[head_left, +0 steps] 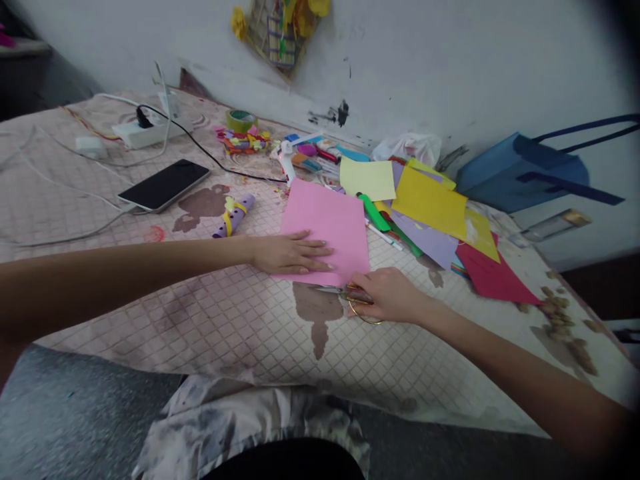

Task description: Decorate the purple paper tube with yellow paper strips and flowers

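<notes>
A pink sheet of paper (pixel 327 213) lies on the patterned tablecloth (pixel 240 333) in front of me. My left hand (pixel 290 253) rests flat on the lower left part of the sheet, fingers stretched out. Just off the sheet's near right corner, my right hand (pixel 385 293) is closed around the gold handles of a pair of scissors (pixel 367 319). The blades point left along the sheet's near edge; whether they touch the paper I cannot tell. Left of the sheet lies a rolled purple paper tube (pixel 235 215) with yellow bands and a small flower.
Yellow paper (pixel 430 203), red paper (pixel 493 273) and a green glue-gun-like or cutter-shaped item (pixel 374 212) lie to the right. A tablet (pixel 165 185) with cables, a power strip (pixel 150 130) and green tape (pixel 241 121) are left. A blue bag (pixel 520 170) stands by the wall.
</notes>
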A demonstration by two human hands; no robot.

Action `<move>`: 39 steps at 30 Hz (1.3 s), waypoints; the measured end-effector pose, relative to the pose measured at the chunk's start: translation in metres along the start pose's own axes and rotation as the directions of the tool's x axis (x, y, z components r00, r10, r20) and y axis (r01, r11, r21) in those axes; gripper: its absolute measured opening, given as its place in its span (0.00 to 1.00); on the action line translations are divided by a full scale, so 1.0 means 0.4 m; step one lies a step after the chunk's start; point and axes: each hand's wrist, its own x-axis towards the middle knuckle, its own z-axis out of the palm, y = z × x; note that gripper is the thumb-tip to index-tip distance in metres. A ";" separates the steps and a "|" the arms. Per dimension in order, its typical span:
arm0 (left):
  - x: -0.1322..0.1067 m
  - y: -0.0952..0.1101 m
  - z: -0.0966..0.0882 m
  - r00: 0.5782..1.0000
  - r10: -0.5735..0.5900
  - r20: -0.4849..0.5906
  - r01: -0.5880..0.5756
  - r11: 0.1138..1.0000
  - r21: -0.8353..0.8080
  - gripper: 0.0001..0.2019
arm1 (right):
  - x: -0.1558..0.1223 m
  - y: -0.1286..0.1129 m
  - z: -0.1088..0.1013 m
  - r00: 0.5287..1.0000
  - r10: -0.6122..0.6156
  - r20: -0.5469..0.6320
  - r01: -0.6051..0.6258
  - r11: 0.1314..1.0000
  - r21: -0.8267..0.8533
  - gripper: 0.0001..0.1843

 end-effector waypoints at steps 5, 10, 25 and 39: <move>0.001 0.002 -0.003 1.000 0.010 -0.007 -0.010 0.999 -0.038 0.22 | 0.003 -0.002 0.000 1.000 -0.007 -0.009 0.007 1.000 -0.017 0.25; 0.003 -0.007 -0.003 1.000 0.027 -0.005 -0.027 0.997 -0.076 0.21 | 0.001 0.002 0.007 0.999 -0.037 -0.025 0.036 0.999 -0.027 0.26; 0.000 -0.007 -0.002 0.999 0.042 -0.005 -0.042 0.997 -0.071 0.21 | 0.013 -0.011 -0.008 1.000 -0.015 0.000 0.015 1.000 -0.019 0.24; -0.002 -0.004 -0.005 0.999 0.021 -0.033 -0.024 0.993 -0.114 0.20 | 0.023 -0.014 -0.009 0.999 -0.030 -0.025 0.030 0.999 -0.012 0.22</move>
